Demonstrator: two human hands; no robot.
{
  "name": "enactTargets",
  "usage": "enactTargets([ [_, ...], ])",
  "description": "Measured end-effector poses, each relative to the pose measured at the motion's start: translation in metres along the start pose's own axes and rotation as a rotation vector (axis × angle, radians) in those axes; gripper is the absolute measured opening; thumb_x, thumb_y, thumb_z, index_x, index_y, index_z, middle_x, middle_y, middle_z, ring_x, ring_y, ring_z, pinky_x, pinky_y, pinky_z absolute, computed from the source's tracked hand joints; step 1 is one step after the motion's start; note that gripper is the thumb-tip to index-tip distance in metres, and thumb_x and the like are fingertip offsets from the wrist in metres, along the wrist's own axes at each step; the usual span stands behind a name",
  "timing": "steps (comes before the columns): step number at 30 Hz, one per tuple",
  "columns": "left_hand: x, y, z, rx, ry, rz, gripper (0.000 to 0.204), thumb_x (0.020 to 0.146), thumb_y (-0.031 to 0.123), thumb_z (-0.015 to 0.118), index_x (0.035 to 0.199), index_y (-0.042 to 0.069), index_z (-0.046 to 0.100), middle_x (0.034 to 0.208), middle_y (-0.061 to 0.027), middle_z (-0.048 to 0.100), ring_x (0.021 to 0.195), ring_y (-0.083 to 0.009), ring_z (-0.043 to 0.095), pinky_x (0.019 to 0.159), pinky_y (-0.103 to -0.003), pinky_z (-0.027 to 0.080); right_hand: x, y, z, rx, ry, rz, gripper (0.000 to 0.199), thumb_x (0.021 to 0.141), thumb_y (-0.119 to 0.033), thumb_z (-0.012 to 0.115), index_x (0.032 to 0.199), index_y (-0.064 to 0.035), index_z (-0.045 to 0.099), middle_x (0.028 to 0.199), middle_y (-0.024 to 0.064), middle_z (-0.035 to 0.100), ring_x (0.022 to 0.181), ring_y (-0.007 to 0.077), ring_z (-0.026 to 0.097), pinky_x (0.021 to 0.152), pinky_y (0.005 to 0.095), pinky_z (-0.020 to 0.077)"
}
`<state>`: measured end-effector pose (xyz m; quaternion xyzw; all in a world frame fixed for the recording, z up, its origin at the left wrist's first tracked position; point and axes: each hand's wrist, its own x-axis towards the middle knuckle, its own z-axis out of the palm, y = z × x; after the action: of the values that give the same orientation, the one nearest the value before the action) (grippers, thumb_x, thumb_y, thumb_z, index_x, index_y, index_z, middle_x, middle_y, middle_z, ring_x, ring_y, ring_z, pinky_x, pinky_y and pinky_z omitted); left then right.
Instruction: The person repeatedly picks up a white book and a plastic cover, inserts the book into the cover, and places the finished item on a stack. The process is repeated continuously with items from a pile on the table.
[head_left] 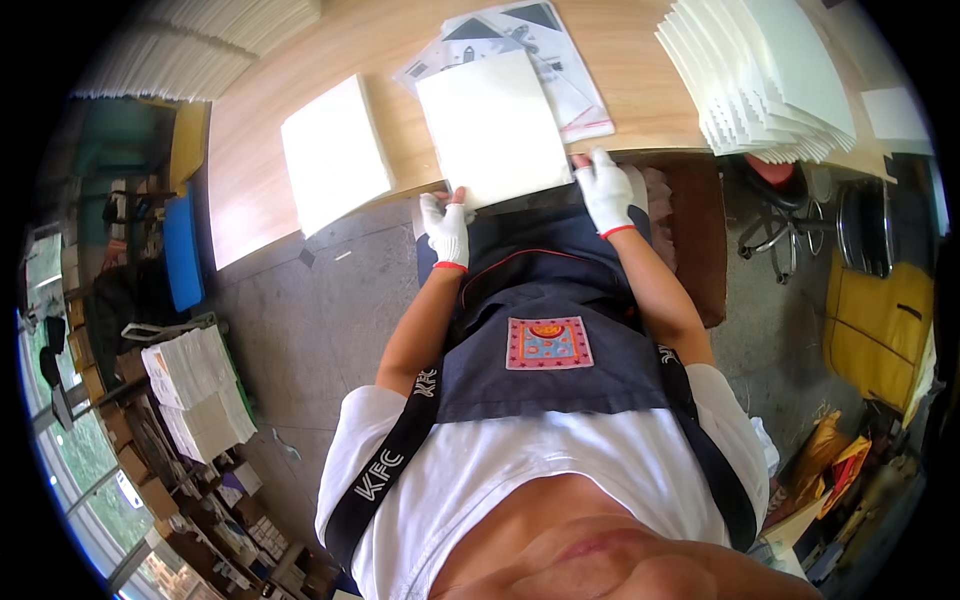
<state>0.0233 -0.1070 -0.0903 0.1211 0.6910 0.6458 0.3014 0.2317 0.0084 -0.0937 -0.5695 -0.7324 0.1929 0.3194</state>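
Observation:
A white paper stack (495,130) lies in front of me, its near edge reaching past the table's edge. My left hand (446,232), in a white glove with bare fingertips, is closed at its near left corner, the thumb lying against the edge. Beside the near right corner is my right hand (607,195), gloved the same way, thumb and fingers slightly apart; whether it touches the paper is unclear. Clear plastic sleeves (580,95) with dark printed pictures lie partly under the paper. A second white stack (340,155) rests to the left, slightly turned.
A tall fanned pile of white folded sheets (755,80) stands on the wooden table (250,190) at right, more stacked paper (190,45) at far left. A swivel chair (785,205) is right of me. Bundled paper (200,390) and shelves of boxes line the left side.

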Motion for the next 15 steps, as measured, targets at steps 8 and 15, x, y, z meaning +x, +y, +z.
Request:
enactTargets([
  [8,0.022,0.037,-0.03,0.292,-0.238,0.498,0.013,0.088,0.01,0.055,0.079,0.002,0.05,0.065,-0.0062,0.049,0.053,-0.0134,0.044,0.049,-0.028,0.038,0.004,-0.011,-0.006,0.676,-0.734,0.542,0.014,0.091,-0.024,0.052,0.091,-0.0099,0.054,0.063,0.0021,0.057,0.045,0.0075,0.047,0.041,0.0211,0.0348],
  [15,0.069,0.108,-0.122,0.172,0.092,0.496,0.019,0.094,0.011,0.046,0.099,-0.001,0.059,0.079,-0.004,0.059,0.067,-0.0114,0.052,0.06,-0.025,0.044,0.023,-0.15,0.048,0.816,-0.91,0.208,0.018,0.091,-0.023,0.052,0.087,-0.006,0.053,0.068,0.0021,0.06,0.052,0.0081,0.054,0.045,0.0221,0.0421],
])
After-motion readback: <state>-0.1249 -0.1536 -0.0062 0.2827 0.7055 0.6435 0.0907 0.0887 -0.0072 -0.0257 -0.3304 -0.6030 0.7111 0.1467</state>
